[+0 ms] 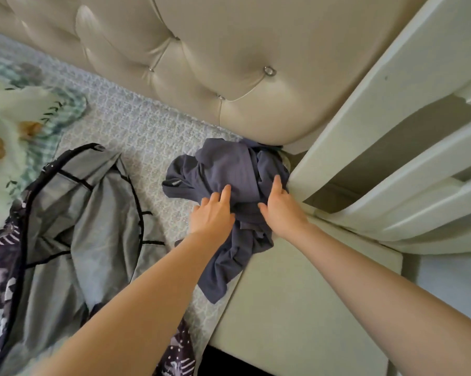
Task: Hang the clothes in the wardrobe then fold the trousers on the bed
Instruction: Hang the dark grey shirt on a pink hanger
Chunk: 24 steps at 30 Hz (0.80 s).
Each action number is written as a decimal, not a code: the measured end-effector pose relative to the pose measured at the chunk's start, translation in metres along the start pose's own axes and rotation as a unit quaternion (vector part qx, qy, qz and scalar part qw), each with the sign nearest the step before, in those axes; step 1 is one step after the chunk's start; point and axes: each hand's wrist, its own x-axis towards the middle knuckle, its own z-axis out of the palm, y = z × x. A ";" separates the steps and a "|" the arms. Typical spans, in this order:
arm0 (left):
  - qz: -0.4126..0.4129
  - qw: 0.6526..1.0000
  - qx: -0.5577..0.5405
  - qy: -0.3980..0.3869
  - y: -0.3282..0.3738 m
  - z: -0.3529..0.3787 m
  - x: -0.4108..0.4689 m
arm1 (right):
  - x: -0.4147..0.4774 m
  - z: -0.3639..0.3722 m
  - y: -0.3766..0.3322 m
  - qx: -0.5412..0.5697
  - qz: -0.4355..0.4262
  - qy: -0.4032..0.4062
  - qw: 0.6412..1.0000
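Note:
A crumpled blue-grey garment (pixel 223 169) lies in a heap on the bed (pixel 136 131), in the corner by the headboard, with one end hanging over the bed's side. My left hand (pixel 211 214) rests on its near left part, fingers straight and spread. My right hand (pixel 279 206) lies on its right part, fingers extended into the folds. Neither hand visibly grips the cloth.
A grey garment with black trim and a dark patterned lining (pixel 74 213) is spread on the bed to the left. A tufted cream headboard (pixel 215 63) stands behind. White panelled furniture (pixel 391 147) crowds the right, and the cream bed frame (pixel 296 294) runs below.

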 end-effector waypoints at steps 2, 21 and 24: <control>-0.006 0.999 -0.019 0.036 0.004 0.003 0.009 | 0.008 0.004 0.001 0.028 0.024 0.012 0.999; -0.105 0.882 -0.393 0.238 -0.042 -0.055 -0.157 | -0.131 -0.037 -0.017 0.314 0.049 0.173 0.932; -0.079 0.882 -0.384 0.260 -0.042 -0.083 -0.183 | -0.162 -0.053 -0.029 0.326 0.041 0.210 0.921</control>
